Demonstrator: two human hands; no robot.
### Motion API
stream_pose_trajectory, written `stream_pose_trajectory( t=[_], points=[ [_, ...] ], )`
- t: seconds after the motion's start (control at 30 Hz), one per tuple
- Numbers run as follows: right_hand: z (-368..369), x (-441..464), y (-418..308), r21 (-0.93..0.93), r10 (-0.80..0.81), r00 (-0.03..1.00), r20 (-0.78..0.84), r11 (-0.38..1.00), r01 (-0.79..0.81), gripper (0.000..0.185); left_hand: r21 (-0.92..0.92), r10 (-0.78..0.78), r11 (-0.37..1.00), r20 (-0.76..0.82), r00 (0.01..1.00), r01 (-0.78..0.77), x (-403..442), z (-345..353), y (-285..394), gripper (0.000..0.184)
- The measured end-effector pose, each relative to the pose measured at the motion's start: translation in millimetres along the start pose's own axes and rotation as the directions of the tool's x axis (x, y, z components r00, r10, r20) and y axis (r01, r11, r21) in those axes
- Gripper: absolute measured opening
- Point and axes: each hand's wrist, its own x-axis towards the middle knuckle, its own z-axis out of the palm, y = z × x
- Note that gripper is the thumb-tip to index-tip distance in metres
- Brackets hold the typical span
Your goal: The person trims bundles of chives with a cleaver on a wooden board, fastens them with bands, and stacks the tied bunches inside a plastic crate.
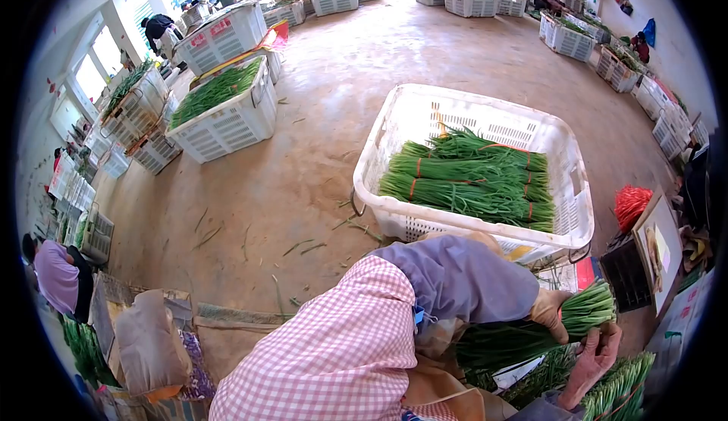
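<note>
My left hand (550, 315) is wrapped round a bunch of long green chive-like stems (588, 307), at the lower right. A bit of red band shows on the bunch beside my thumb. Against the pale cut ends, my right hand (595, 364) grips the same bunch from below with bent fingers. Below it lies another banded bunch (618, 387), partly cut off by the view's dark edge. Beyond my left forearm stands a white plastic crate (474, 102), with several red-banded bundles (470, 178) stacked inside.
Loose stems (303, 246) litter the brown floor (318, 117). Another white crate (227, 129) of greens stands at left. A tangle of red bands (631, 207) sits at right near a board (656, 246). Several people work among crates along the walls; a person in pink (57, 273) sits at far left.
</note>
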Motion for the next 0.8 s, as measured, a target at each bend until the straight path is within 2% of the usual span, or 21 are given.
stream_pose_trajectory(
  t=[0.03, 0.07, 0.17, 0.27, 0.37, 0.4, 0.5, 0.6, 0.7, 0.8],
  points=[
    [-5.7, -1.6, -4.6, -0.011, 0.038, 0.998, 0.058, 0.999, -0.038, 0.013, 0.009, -0.023, 1.0, 0.02, 1.0, 0.023, -0.3, 0.6, 0.2, 0.085],
    [-6.3, -5.2, -7.9, -0.03, 0.045, 0.998, 0.046, 0.999, -0.043, 0.012, 0.019, -0.045, 0.999, 0.04, 0.998, 0.044, -0.2, 1.7, 0.2, 0.085],
    [3.0, -9.8, -6.6, -0.271, -0.242, 0.969, -0.051, 0.937, 0.219, 0.014, -0.043, 0.053, 0.998, 0.161, 0.986, -0.047, 18.5, 1.6, -25.8, 0.08],
    [4.4, -14.9, -13.9, -0.477, -0.34, 0.94, -0.034, 0.832, 0.283, 0.015, -0.125, 0.023, 0.992, 0.272, 0.962, 0.012, 26.9, 5.2, -35.1, 0.076],
    [5.4, -14.6, -16.1, -0.339, -0.268, 0.958, -0.102, 0.915, 0.22, 0.015, -0.222, 0.06, 0.975, 0.357, 0.932, 0.022, 33.5, 3.1, -46.6, 0.074],
    [6.0, -14.5, -14.8, -0.283, -0.205, 0.97, -0.129, 0.945, 0.162, 0.016, -0.223, 0.035, 0.974, 0.362, 0.932, 0.05, 29.8, 4.3, -41.1, 0.075],
    [9.5, -10.8, -11.7, -0.126, -0.162, 0.968, -0.193, 0.982, 0.14, 0.015, -0.246, -0.019, 0.963, 0.336, 0.942, 0.107, 17.8, 7.9, -28.4, 0.074],
    [10.3, -9.1, -13.5, -0.054, -0.078, 0.97, -0.232, 0.996, 0.067, 0.015, -0.23, 0.004, 0.97, 0.361, 0.932, 0.084, 28.5, 5.2, -42.8, 0.075],
    [12.4, -6.8, -13.0, 0.114, 0.028, 0.963, -0.267, 0.994, 0.003, 0.015, -0.249, 0.011, 0.964, 0.38, 0.925, 0.091, 27.1, 5.2, -40.4, 0.076],
    [15.0, -3.0, -15.0, 0.202, 0.091, 0.943, -0.321, 0.979, -0.025, 0.016, -0.314, -0.027, 0.938, 0.357, 0.934, 0.147, 17.5, 8.8, -29.2, 0.078]
  ],
)
